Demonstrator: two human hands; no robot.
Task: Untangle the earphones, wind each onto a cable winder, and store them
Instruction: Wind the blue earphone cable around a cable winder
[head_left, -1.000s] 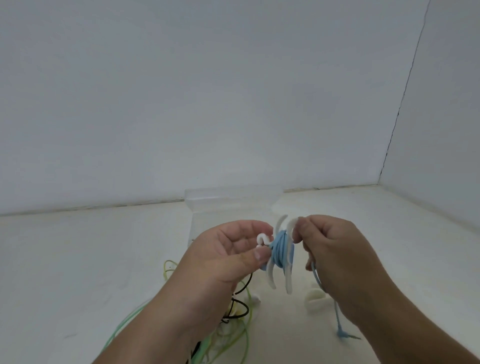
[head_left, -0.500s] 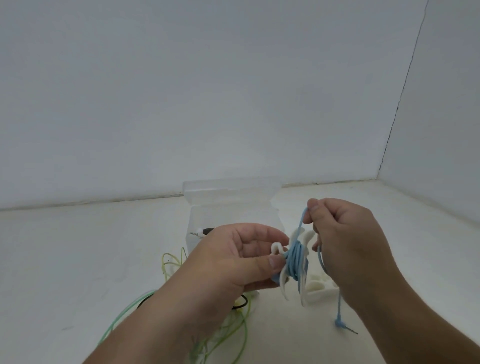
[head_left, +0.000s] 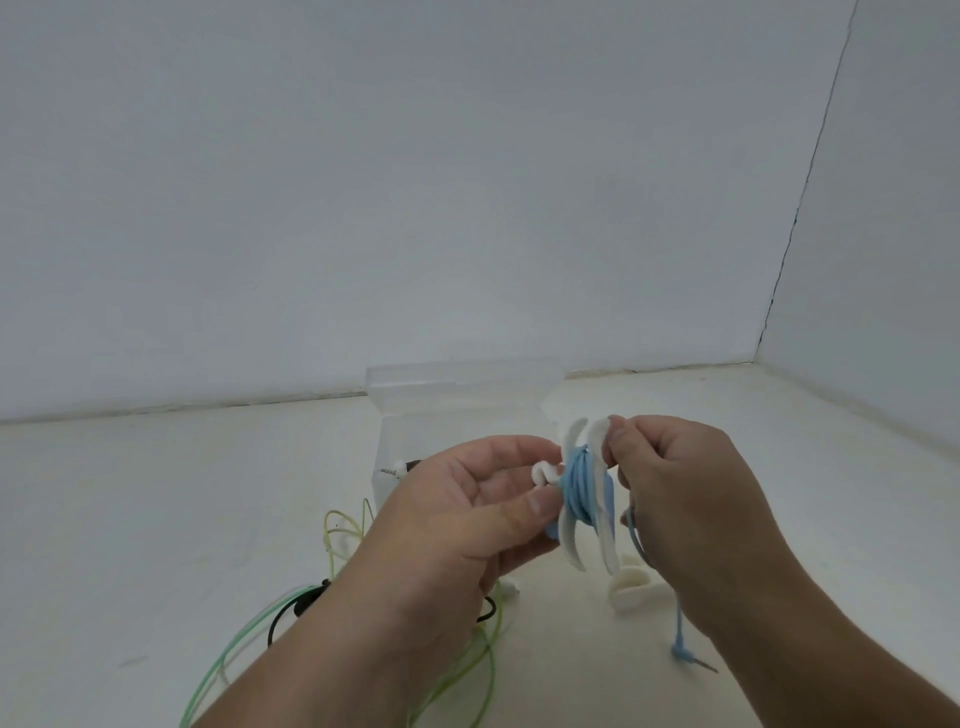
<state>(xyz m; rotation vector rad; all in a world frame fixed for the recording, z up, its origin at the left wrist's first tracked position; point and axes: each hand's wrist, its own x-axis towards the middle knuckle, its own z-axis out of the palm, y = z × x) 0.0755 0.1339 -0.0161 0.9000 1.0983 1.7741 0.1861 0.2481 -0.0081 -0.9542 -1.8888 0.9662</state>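
**A:** Head view. Where's the winder?
**B:** Between both hands. The left hand pinches its left side, thumb against fingers. The right hand clamps its fingertips on the top flap.
**A:** And the blue cable?
**B:** Wound round the core. Its loose end hangs below the right fingers — down to the plug. Green cables lie below the left fingers.

White matte surface, running back and right to grey walls. Lying on it: clear box at back centre; loose tangle of green cables, a yellow-green cable and a black cable front-left of the box, partly hidden; spare white winder well right of the tangle. Blue cable's plug down at the surface just right of that winder, contact unclear.
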